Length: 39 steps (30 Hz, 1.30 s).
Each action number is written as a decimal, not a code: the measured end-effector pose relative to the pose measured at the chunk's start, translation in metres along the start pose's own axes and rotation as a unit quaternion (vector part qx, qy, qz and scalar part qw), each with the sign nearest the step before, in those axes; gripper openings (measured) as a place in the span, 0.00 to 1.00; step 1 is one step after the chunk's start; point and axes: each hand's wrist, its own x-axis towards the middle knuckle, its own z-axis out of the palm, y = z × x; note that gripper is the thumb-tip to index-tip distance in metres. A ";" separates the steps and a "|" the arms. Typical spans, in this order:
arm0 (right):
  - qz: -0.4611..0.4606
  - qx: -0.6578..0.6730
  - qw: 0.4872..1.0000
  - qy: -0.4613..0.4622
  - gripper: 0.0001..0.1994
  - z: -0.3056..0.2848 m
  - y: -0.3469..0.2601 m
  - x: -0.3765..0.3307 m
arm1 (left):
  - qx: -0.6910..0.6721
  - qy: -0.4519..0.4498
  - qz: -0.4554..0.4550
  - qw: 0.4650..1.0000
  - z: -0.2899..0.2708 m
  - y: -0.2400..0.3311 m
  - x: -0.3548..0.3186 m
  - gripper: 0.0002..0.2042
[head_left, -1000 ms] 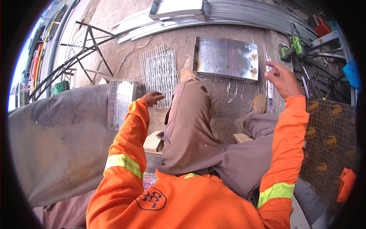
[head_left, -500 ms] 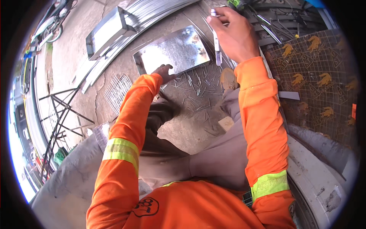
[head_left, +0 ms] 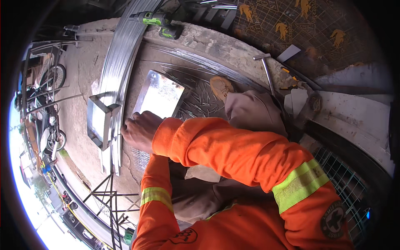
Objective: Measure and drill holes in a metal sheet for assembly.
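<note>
My right arm reaches across to the left, over my left forearm. My right hand [head_left: 143, 130] is closed, with fingers curled, at the near left corner of a shiny sheet-metal panel [head_left: 160, 95]. Its back faces up and hides whatever the fingers hold. Below it, my left sleeve [head_left: 155, 181] rises and disappears beneath the right cuff, so my left hand is hidden. The panel lies on the ground, bright with reflected light. Beside it are several thin metal offcuts [head_left: 203, 100]. No marker shows now.
A bent metal box-shaped piece [head_left: 99, 121] sits left, by long metal profiles [head_left: 121, 50]. A green cordless drill [head_left: 156, 18] rests on the concrete ledge [head_left: 216, 46]. Right are a hammer [head_left: 266, 71] and a patterned brown board [head_left: 308, 33]. A black metal frame [head_left: 112, 196] stands lower left.
My right hand, which held a white marker at the upper right, has swung left and down to the panel. The left hand, earlier resting at the panel's near edge, is now covered. The view has turned.
</note>
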 end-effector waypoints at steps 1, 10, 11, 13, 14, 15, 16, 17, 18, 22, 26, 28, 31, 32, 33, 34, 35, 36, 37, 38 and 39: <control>0.009 0.018 1.000 -0.011 0.08 -0.007 -0.001 0.004 | 0.020 0.001 -0.008 1.000 -0.016 0.005 -0.003 0.20; 0.017 0.134 0.991 0.002 0.12 -0.035 -0.005 0.017 | 0.138 0.012 -0.063 0.988 -0.166 0.005 -0.011 0.20; 0.091 0.158 0.983 -0.003 0.12 -0.021 0.007 0.022 | 0.145 0.013 -0.068 0.987 -0.154 0.010 0.014 0.20; 0.027 0.093 0.995 0.019 0.10 -0.042 0.024 0.017 | 0.171 0.041 -0.110 0.978 -0.156 0.017 0.027 0.20; -0.026 -0.047 0.997 0.047 0.10 -0.013 0.062 0.022 | 0.176 0.031 -0.106 0.978 -0.131 0.032 0.071 0.20; 0.059 0.117 0.990 0.059 0.08 -0.056 0.051 0.016 | 0.195 0.058 -0.142 0.969 -0.151 0.028 0.051 0.20; 0.073 0.099 0.990 0.071 0.08 -0.077 0.021 0.042 | 0.189 0.101 -0.148 0.966 -0.165 0.033 0.046 0.20; 0.087 0.106 0.986 0.099 0.10 -0.087 0.028 0.044 | 0.199 0.111 -0.157 0.961 -0.161 0.037 0.050 0.20; 0.075 0.128 0.978 0.146 0.12 -0.087 0.045 0.049 | 0.201 0.108 -0.159 0.960 -0.148 0.044 0.055 0.20; 0.145 0.104 0.969 0.170 0.13 -0.090 0.073 0.028 | -0.091 0.145 -0.194 0.966 -0.096 0.081 0.065 0.20; 0.061 0.088 0.977 0.184 0.14 -0.086 0.072 0.037 | 0.029 0.183 -0.140 0.973 -0.109 0.067 0.062 0.25; 0.058 0.079 0.982 0.162 0.15 -0.088 0.072 0.038 | 0.161 0.219 -0.078 0.959 -0.112 0.058 0.062 0.31; 0.115 0.072 0.981 0.139 0.18 -0.091 0.084 0.035 | 0.204 0.217 -0.096 0.950 -0.096 0.060 0.069 0.36; 0.118 0.088 0.977 0.151 0.18 -0.094 0.087 0.031 | 0.215 0.259 -0.083 0.938 -0.091 0.061 0.067 0.34; 0.125 0.100 0.977 0.141 0.19 -0.097 0.084 0.036 | 0.234 0.211 -0.088 0.945 -0.111 0.057 0.062 0.42; 0.130 0.114 0.976 0.131 0.19 -0.100 0.081 0.041 | 0.238 0.229 -0.099 0.938 -0.124 0.051 0.046 0.42; 0.123 0.128 0.975 0.132 0.19 -0.098 0.088 0.040 | 0.269 0.231 -0.103 0.929 -0.117 0.061 0.047 0.42; 0.120 0.138 0.974 0.134 0.19 -0.097 0.093 0.040 | 0.297 0.230 -0.104 0.921 -0.108 0.080 0.050 0.43; 0.146 0.103 0.975 0.129 0.19 -0.099 0.089 0.036 | 0.338 0.219 -0.141 0.904 -0.090 0.112 0.052 0.39; 0.137 0.095 0.978 0.126 0.19 -0.100 0.090 0.038 | 0.331 0.229 -0.138 0.905 -0.091 0.144 0.049 0.39; 0.127 0.144 0.971 0.140 0.19 -0.096 0.091 0.041 | 0.276 0.181 -0.091 0.940 -0.100 0.171 0.040 0.37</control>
